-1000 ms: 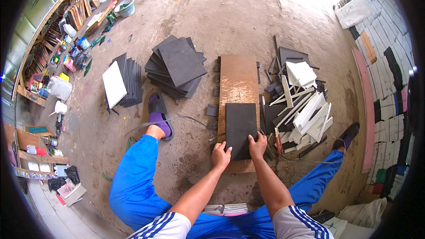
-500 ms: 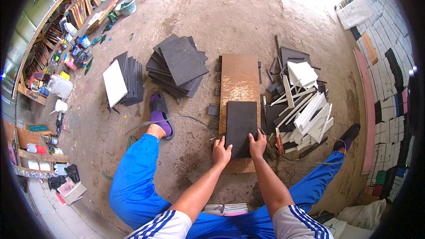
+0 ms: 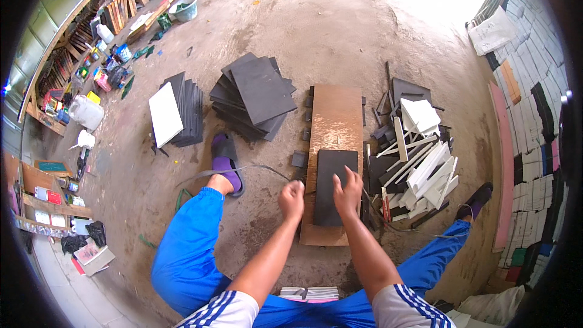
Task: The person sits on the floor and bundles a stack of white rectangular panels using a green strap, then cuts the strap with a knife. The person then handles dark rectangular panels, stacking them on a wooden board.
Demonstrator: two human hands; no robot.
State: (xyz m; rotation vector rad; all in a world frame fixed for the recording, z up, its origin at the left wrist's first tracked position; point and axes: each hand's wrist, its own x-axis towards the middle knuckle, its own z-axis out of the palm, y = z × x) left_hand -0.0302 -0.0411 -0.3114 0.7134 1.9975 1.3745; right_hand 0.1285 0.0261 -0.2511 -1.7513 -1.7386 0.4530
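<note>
A dark rectangular sheet (image 3: 331,209) lies flat on the near half of a long brown board (image 3: 337,115). My right hand (image 3: 348,193) is over the sheet's right side, fingers spread and holding nothing; whether it touches the sheet is unclear. My left hand (image 3: 292,199) is just left of the board with its fingers curled closed. What it holds, if anything, is hidden. A thin dark strap (image 3: 258,166) runs across the floor from near my left foot and ends close to that hand.
Left of the board stand a fanned stack of dark sheets (image 3: 264,91) and a leaning row of sheets with a white one (image 3: 166,115) in front. White and black offcuts (image 3: 422,164) are heaped on the right. Stacked sheets (image 3: 528,164) line the right wall.
Both hands have come off the sheet's edges. My left hand has moved left and curled closed; my right has opened over the sheet. The view has shifted slightly.
</note>
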